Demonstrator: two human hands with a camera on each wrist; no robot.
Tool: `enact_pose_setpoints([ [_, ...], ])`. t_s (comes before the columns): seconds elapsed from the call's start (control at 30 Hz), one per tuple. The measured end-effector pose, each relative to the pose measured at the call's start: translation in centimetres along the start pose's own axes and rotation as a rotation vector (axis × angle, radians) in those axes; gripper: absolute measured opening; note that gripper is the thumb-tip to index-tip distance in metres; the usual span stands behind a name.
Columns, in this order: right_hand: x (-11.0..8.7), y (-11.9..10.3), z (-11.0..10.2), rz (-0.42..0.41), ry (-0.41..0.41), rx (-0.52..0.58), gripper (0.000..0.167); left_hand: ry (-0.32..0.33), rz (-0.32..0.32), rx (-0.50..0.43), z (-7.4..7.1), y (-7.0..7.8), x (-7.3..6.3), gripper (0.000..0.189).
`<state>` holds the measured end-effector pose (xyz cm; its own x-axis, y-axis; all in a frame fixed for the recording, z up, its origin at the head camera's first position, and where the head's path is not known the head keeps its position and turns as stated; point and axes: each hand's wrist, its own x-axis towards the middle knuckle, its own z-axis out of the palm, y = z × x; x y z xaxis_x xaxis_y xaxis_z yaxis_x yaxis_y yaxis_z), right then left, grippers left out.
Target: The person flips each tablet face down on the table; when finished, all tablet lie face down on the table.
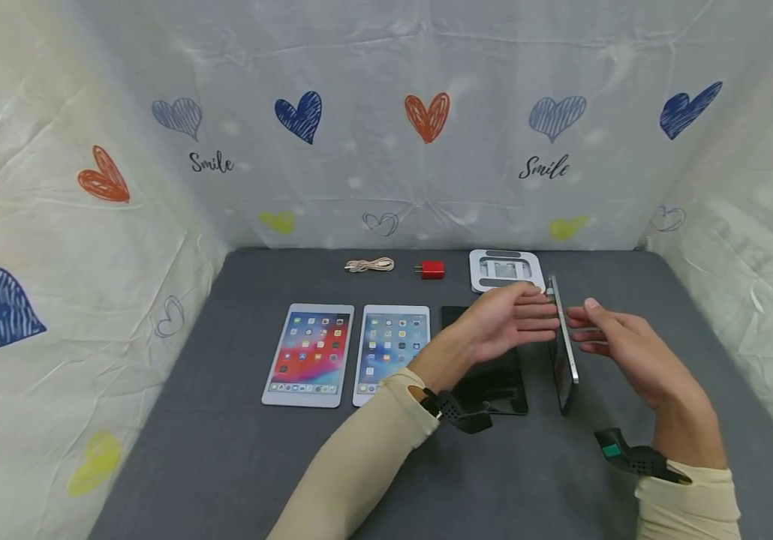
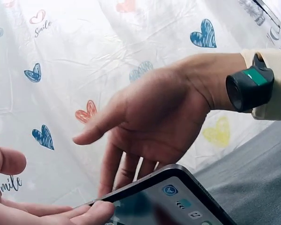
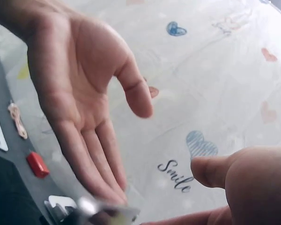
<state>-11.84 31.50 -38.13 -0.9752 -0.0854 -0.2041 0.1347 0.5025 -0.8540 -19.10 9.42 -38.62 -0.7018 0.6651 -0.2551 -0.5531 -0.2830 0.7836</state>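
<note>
Fingers straight, my left hand (image 1: 511,321) and right hand (image 1: 633,351) flank the upright tablet (image 1: 567,360) on the right of the desk (image 1: 619,285); this looks like repositioning, so next calls for steady, even pressure.

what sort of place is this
Probably a staged filming or demo space, though the wider room is mostly hidden: heart-printed sheeting lines three sides of a grey tabletop, where a red charger and an upright tablet can be seen.
</note>
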Motion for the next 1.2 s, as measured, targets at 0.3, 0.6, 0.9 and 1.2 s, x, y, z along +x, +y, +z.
enact_pose_setpoints([
  [0.3,1.1,3.6,0.7,0.072,-0.053,0.092,0.084,0.07,-0.075,-0.034,-2.1,0.9,-0.9,0.066],
  [0.6,1.1,6.0,1.7,0.118,-0.075,0.061,0.087,0.132,-0.189,0.004,-3.9,0.4,-0.7,0.073],
  [0.9,0.4,6.9,1.1,0.158,-0.039,0.04,0.092,0.151,-0.231,-0.04,-4.4,-1.5,0.7,0.077],
  [1.2,-0.1,7.6,-0.1,0.214,0.002,0.039,0.098,0.165,-0.247,-0.078,-4.0,-3.5,2.6,0.074],
])
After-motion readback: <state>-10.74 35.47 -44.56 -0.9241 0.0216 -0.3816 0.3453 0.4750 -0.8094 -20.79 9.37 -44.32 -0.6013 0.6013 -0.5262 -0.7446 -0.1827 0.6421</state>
